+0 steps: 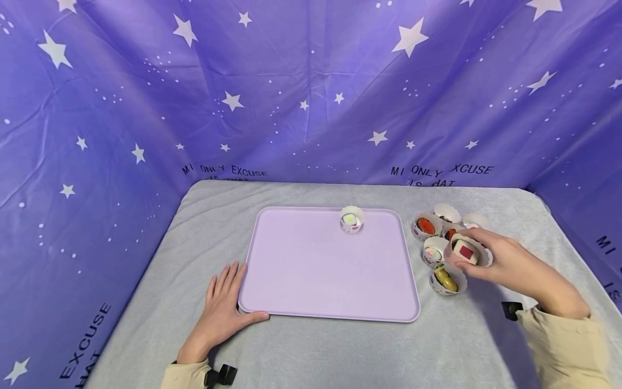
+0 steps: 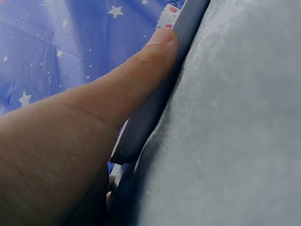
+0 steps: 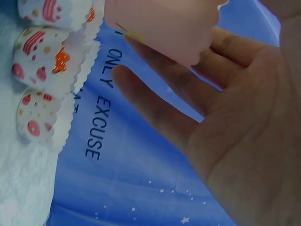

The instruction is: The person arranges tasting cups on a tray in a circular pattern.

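Observation:
My right hand (image 1: 512,265) grips a pink paper baking cup (image 3: 160,28) above the cluster at the right. Inside this cup sits a white piece (image 1: 465,252) with a dark red square on top. My left hand (image 1: 218,313) lies at the near left corner of a lilac tray (image 1: 320,275), fingers extended along its left side and thumb against the front edge. A patterned baking cup (image 1: 351,220) with a white and pale green piece stands near the tray's back edge, right of centre. In the left wrist view, the thumb (image 2: 146,61) touches the tray's side.
Several patterned paper cups stand close together right of the tray, among them one with an orange-red topping (image 1: 425,226) and one with a yellowish piece (image 1: 447,278). Grey cloth (image 1: 330,351) covers the table. A purple star-patterned curtain (image 1: 301,97) hangs behind and at the sides.

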Motion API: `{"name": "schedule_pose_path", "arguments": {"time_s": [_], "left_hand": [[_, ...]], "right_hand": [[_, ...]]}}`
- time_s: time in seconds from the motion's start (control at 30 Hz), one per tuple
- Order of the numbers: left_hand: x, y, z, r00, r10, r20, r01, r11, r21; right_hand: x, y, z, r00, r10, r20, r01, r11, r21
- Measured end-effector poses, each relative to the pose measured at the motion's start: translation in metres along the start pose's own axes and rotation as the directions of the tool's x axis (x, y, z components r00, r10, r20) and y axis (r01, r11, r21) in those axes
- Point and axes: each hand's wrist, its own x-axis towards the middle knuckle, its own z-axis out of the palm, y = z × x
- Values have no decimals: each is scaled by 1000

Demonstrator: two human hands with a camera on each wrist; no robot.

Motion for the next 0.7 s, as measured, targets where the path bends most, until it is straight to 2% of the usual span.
{"name": "schedule_pose_path", "arguments": {"time_s": [0.17, 0.5, 0.7], "left_hand": [[0, 1, -1, 1000, 2, -1, -2, 1000, -5], [0, 0, 0, 1000, -3, 4, 3, 1000, -4], [0, 0, 1, 1000, 6, -10, -6, 1000, -11]], "right_hand": [[8, -10, 1, 1000, -4, 11, 4, 1000, -11], [23, -23, 8, 998, -61, 0, 61, 998, -3], [34, -33, 12, 998, -48, 29, 46, 998, 47]]}}
